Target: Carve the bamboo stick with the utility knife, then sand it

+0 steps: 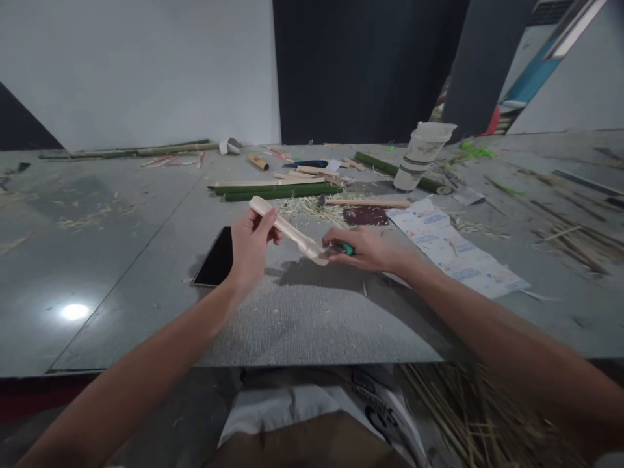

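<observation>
My left hand [254, 237] is closed around the upper end of a pale piece of split bamboo [291, 233], which slants down to the right above the table. In my right hand [363, 249] is a green-handled tool [346, 248], gripped at the piece's lower, wider end. My fingers hide most of the tool, so its working end is hard to make out. A black phone-like slab [214, 259] lies partly behind my left wrist. Under both hands is a textured grey mat [312, 331].
Green bamboo lengths [277, 190], a hammer [365, 203], a dark red block [365, 216] and shavings lie just beyond my hands. A lidded cup [422, 156] stands behind at right. A printed sheet [453, 247] lies near my right forearm. Thin strips [570, 240] are scattered far right.
</observation>
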`<state>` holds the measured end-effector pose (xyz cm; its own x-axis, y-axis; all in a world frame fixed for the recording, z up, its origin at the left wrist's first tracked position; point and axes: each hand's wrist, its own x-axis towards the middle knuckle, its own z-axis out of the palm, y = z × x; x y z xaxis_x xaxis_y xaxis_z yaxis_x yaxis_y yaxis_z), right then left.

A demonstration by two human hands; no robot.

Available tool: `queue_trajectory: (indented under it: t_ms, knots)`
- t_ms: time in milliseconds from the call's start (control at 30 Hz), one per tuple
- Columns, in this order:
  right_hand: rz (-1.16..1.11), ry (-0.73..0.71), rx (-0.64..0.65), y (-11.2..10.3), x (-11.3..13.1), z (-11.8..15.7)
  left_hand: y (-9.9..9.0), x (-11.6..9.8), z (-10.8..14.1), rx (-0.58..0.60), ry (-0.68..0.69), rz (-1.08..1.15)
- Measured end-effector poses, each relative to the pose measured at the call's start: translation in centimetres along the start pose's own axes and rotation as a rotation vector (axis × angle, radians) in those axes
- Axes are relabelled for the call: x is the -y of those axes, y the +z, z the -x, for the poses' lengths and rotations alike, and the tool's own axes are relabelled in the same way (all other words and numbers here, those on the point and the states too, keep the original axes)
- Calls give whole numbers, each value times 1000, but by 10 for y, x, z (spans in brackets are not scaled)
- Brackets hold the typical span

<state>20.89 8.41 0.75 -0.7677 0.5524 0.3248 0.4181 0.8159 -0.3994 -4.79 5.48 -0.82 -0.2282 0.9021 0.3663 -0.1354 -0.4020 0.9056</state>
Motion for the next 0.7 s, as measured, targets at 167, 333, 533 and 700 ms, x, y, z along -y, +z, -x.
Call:
queue_trajectory:
  t_ms: [167,333,533,700]
  knots:
    - [78,-41,47,0,6,0,-3,-8,3,83,124,-130]
    - [180,-103,58,6,17,-3,-4,-17,9,154,286,-286]
    - [332,-54,-23,15,34,-4,-2,-19,13,218,445,-425]
    - [390,-80,-15,14,46,-8,1,-25,16,262,557,-520]
